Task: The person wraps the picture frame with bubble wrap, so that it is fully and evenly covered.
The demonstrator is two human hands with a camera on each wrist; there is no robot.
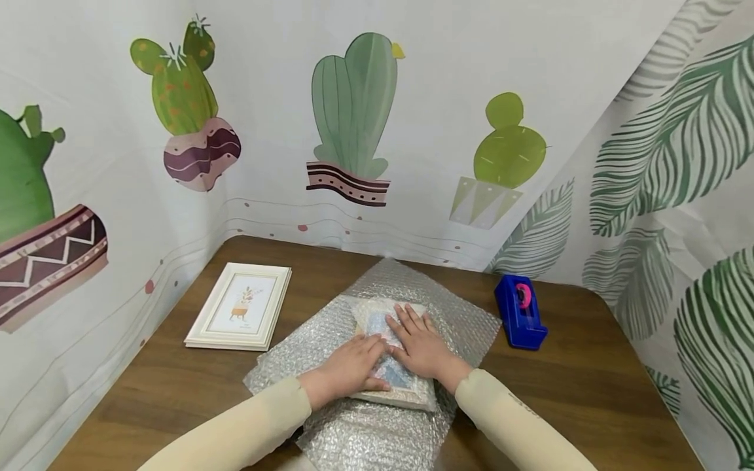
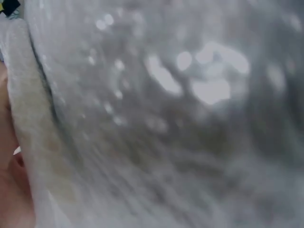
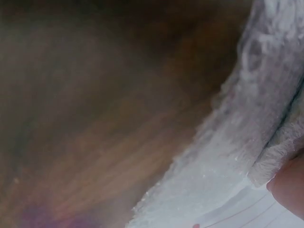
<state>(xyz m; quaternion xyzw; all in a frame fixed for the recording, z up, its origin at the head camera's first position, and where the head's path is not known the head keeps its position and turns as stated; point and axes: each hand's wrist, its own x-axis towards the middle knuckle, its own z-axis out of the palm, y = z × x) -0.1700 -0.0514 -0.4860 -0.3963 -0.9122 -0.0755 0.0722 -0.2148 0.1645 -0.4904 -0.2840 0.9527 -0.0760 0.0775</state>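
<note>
A wrapped framed picture [image 1: 396, 376] is being held down near the front middle of the table [image 1: 577, 392], its pale border and blue panel being seen through a clear layer of bubble wrap [image 1: 459, 311]. The lower face of the picture is being supported by the same bubble wrap, which is being spread beyond it on every side and is being cut off by the lower edge of the head view. The left side of the picture is being pressed by the left hand [image 1: 349, 367], with the fingers being kept extended and nothing being grasped. The upper right part is being pressed by the right hand [image 1: 421, 347], palm down, with the fingers being spread and likewise released. The left fingertips are being placed just beside the right thumb; whether contact is being made cannot be told. In the left wrist view, the wrap is being shown close up and blurred. Both forearms are being covered by cream sleeves [image 1: 235, 422]. On the left of the table, a white frame [image 1: 238, 306] is being laid face up; on the right, a blue tape dispenser [image 1: 521, 324] is being positioned, with a pink roll [image 1: 523, 296] being carried inside. The background is being formed by a cloth [image 1: 430, 98] printed with cacti and leaves.
</note>
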